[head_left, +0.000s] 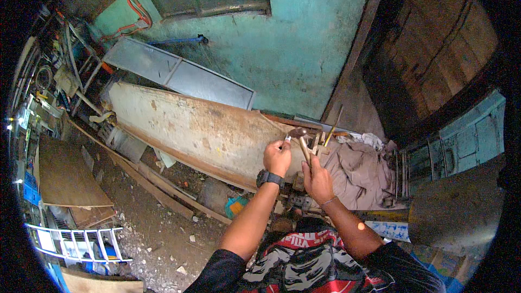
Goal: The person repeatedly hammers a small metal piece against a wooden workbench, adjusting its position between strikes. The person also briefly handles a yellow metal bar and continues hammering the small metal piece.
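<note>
The right hand (pixel 317 180) was closed in a firm grip round the wooden handle of a hammer (pixel 302 142), whose dark head stood raised just above and between both hands. The left hand (pixel 277 157), with a black watch (pixel 269 178) on its wrist, pinched a small metal piece (pixel 287 139) between thumb and fingertips, just beside the hammer head; what the piece was could not be told. Both hands were held over the edge of a long rusty metal sheet (pixel 184 125) leaning along a turquoise wall (pixel 304 38). A grey cloth (pixel 361 171) lay crumpled to the right, and a thin rod (pixel 333 126) rose behind the hammer.
</note>
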The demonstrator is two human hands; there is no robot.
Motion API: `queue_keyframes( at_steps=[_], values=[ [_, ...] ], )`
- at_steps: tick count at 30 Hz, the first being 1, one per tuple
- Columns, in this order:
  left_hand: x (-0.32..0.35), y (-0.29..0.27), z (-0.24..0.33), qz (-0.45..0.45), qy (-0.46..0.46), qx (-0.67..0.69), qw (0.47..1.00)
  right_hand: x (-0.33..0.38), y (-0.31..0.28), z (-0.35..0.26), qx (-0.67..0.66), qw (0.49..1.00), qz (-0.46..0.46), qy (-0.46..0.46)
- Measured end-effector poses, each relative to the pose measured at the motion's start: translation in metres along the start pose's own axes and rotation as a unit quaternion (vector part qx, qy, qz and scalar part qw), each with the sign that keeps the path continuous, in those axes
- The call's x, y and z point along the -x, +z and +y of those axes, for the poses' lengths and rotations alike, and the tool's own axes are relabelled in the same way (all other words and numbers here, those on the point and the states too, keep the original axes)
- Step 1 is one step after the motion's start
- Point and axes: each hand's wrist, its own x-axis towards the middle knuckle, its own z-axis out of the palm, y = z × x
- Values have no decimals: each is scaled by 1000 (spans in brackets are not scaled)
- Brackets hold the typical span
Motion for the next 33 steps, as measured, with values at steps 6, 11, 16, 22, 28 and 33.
queue_keyframes(
  at_steps=[6, 11, 16, 22, 28, 33],
  values=[
    [-1, 2, 0, 24, 10, 39, 999, 3, -3, -2, -71, 997, 27, 21],
    [23, -23, 22, 76, 196, 23, 977, 0, -13, -12, -176, 982, 45, 57],
    [55, -89, 58, 183, 423, -88, 883, -23, -41, -38, -324, 941, -13, 98],
    [92, -145, 78, 242, 500, -142, 819, -37, -50, -104, -460, 882, -75, 67],
    [118, -174, 77, 238, 489, -141, 827, -27, -44, -136, -475, 868, -130, 60],
    [146, -189, 72, 124, 330, 223, 909, -13, -42, -150, -490, 861, -119, 64]
  ],
)
